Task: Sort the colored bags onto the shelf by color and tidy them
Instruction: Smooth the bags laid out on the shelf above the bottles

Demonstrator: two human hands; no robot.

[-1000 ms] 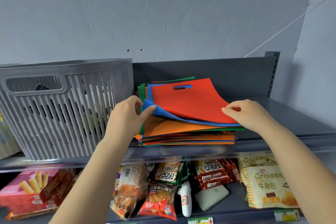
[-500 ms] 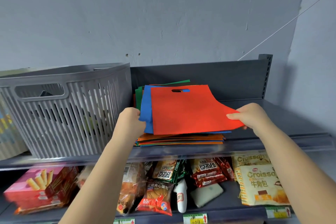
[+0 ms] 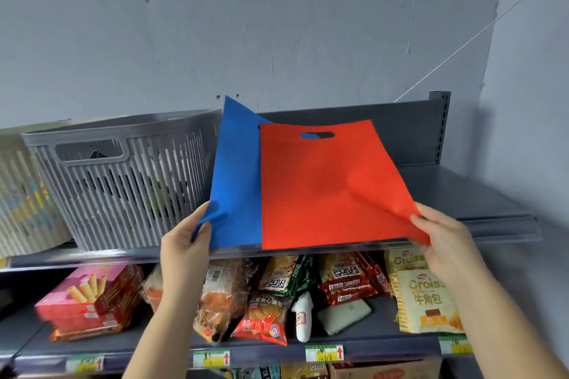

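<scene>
The left hand (image 3: 184, 243) pinches the lower corner of a blue bag (image 3: 235, 191) between thumb and fingers, and the right hand (image 3: 446, 243) grips the lower right corner of a red bag (image 3: 332, 191), its fingers tucked behind the fabric and out of sight. Both bags are held up, tilted, in front of the upper shelf (image 3: 480, 197). The red bag overlaps the blue one and covers its right part, so only a little blue shows through the red bag's handle slot. The raised bags block whatever lies on the shelf behind them. To the left, on the same shelf, stands a grey slatted basket (image 3: 120, 181); something dark shows through its handle opening, but I cannot make out what. The lower shelf holds snack packets (image 3: 268, 314) and a pink box (image 3: 89, 298), blurred at the left, and a croissant packet (image 3: 428, 298) partly covered by the right forearm.
</scene>
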